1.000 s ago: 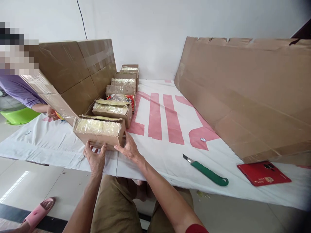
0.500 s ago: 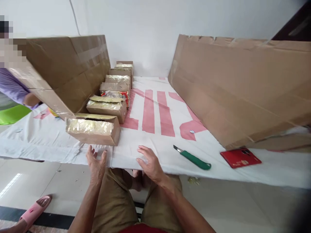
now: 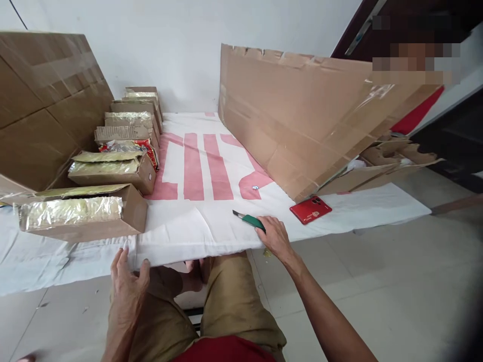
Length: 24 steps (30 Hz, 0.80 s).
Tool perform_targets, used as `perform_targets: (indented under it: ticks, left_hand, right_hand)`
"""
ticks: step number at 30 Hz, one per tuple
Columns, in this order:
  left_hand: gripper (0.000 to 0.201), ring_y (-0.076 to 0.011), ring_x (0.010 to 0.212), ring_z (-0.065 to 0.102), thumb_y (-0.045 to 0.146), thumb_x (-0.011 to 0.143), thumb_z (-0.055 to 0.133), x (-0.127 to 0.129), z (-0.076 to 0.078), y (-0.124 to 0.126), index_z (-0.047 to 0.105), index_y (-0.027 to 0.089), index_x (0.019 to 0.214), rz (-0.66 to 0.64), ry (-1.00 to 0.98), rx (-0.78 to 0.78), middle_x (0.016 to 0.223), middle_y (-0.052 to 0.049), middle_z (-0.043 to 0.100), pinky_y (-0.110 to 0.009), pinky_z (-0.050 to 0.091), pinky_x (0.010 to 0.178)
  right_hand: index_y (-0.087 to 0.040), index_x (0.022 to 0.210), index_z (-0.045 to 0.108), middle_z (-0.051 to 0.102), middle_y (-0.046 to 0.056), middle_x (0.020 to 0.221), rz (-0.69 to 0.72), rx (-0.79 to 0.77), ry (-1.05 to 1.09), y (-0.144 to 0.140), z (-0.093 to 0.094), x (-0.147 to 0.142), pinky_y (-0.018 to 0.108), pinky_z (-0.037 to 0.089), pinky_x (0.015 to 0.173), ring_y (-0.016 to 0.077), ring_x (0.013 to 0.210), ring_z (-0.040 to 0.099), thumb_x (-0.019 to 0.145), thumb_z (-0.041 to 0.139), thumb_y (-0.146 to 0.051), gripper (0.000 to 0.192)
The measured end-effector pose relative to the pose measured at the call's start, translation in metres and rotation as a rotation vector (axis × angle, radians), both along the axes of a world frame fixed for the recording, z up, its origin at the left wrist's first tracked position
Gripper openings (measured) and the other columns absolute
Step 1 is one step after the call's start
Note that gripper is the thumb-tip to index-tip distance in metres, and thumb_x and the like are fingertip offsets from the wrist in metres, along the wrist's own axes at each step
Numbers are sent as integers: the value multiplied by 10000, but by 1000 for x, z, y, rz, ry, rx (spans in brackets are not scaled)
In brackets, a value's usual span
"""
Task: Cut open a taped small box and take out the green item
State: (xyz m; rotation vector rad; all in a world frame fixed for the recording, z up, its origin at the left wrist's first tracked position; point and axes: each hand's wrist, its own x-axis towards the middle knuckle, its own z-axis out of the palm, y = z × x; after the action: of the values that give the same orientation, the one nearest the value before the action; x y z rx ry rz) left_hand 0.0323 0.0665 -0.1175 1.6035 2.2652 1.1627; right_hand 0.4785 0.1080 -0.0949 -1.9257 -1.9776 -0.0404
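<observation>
At the near edge of the surface point(image 3: 211, 241) our left hand point(image 3: 126, 289) rests open on the white cloth. Our right hand point(image 3: 275, 239), nearer the green knife point(image 3: 249, 219), curls its fingers point(image 3: 260, 229) over the handle; its long axis runs far-left, blade away. Farther left lies a cardboard box point(image 3: 83, 218).

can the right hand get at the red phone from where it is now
Probably yes. The right hand rests on the green utility knife, and the red phone lies flat just beyond it on the white sheet. Nothing lies between them; the leaning cardboard panel stands behind the phone.
</observation>
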Motion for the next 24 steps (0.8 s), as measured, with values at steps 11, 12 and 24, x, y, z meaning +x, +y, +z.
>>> perform_targets:
  ticks: [11,12,24]
  left_hand:
    - [366,-378,1439,545,370,1013,559,47,-7,24,675,178,1303,-457,369,159,1466,-192,642,-583,430,1186]
    - [366,-367,1432,556,362,1016,551,46,-11,21,682,184,1308,-479,377,130,1454,-183,658,-584,409,1202]
    - [466,-342,1482,516,267,963,575,60,-20,-18,651,201,1418,-466,303,65,1532,-143,615,-584,355,1257]
  right_hand:
    - [-144,1243,707,726,177,1216,-113,43,-7,40,0,21,447,445,922,341,1096,614,932,573,-275,363]
    - [-146,1255,703,713,184,1260,-112,47,-2,40,-1,19,460,443,932,353,1129,605,938,569,-291,373]
    - [-202,1220,702,700,138,1363,439,193,74,14,-24,-152,447,468,1013,308,1251,614,993,553,-290,285]
